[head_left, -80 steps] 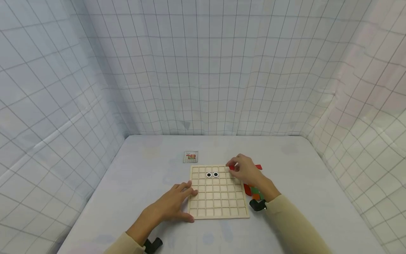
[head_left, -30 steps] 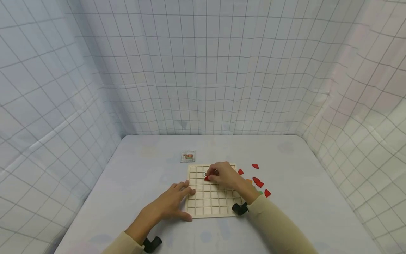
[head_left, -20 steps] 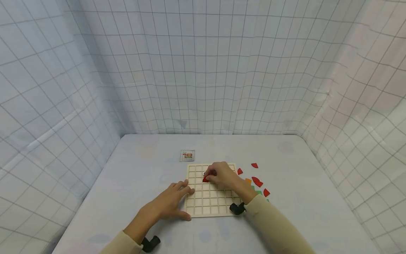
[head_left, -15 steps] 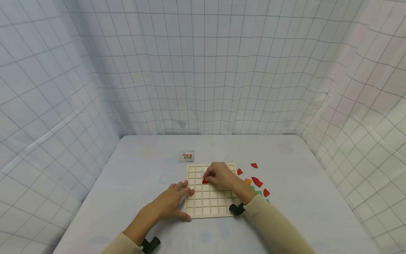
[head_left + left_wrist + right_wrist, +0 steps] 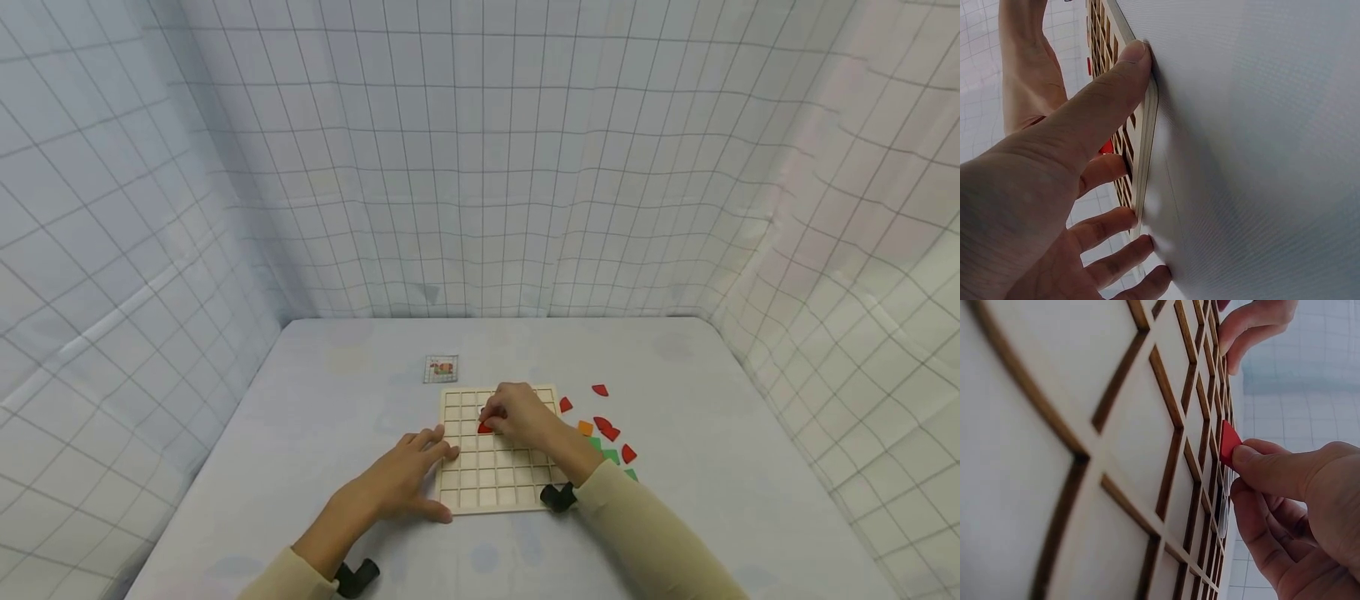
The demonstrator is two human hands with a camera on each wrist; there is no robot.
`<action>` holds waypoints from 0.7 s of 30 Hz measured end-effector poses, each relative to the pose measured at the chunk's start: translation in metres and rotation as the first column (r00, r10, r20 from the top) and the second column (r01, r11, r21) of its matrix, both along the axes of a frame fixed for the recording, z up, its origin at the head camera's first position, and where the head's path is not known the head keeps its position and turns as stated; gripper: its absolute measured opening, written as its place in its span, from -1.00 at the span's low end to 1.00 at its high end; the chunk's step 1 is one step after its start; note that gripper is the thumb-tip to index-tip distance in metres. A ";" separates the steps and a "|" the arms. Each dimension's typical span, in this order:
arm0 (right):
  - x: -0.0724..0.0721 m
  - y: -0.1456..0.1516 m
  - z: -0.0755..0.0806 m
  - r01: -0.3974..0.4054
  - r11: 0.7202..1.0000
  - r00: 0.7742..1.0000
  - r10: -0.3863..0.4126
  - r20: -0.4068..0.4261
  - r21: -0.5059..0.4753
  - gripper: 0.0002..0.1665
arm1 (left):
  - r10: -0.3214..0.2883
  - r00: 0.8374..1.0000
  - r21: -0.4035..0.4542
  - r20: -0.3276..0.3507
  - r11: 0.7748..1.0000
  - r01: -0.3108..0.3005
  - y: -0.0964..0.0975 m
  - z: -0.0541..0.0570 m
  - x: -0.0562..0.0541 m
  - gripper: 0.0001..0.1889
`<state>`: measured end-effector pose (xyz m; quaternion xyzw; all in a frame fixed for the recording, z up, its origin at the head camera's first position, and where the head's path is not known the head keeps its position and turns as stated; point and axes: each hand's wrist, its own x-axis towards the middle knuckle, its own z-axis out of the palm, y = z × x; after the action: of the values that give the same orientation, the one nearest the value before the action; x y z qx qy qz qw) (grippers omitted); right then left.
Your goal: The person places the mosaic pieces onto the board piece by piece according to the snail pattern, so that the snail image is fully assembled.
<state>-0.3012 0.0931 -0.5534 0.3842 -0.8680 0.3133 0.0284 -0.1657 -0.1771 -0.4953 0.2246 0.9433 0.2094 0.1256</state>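
A pale wooden grid board (image 5: 487, 481) lies on the table, its cells framed by thin raised strips. My right hand (image 5: 522, 417) pinches a red quarter-circle tile (image 5: 1229, 442) between thumb and fingers, low over a cell in the board's upper left part. The white eye tiles are mostly hidden behind that hand. My left hand (image 5: 408, 475) rests at the board's left edge, fingers spread, with the thumb (image 5: 1135, 52) touching the lower corner and fingertips along the rim. It grips nothing.
Right of the board lie several loose red tiles (image 5: 628, 453), green tiles (image 5: 611, 457) and an orange tile (image 5: 585, 427). A small picture card (image 5: 441, 368) sits behind the board. White gridded curtains (image 5: 487, 167) surround the table's back and sides.
My right hand has carried a red tile from the board's upper right side leftward to a cell below the eye tiles. It has barely moved in the last half second. My left hand stays put.
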 end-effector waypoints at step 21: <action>0.026 -0.008 0.030 0.015 0.997 0.999 -0.018 0.036 0.082 -0.91 | -0.001 1.000 0.013 0.005 1.000 0.001 -0.001 -0.002 -0.001 -0.03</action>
<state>-0.2747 0.0847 -0.5236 0.3718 -0.8837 0.2844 -0.0006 -0.1672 -0.1777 -0.4976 0.2255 0.9415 0.2162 0.1267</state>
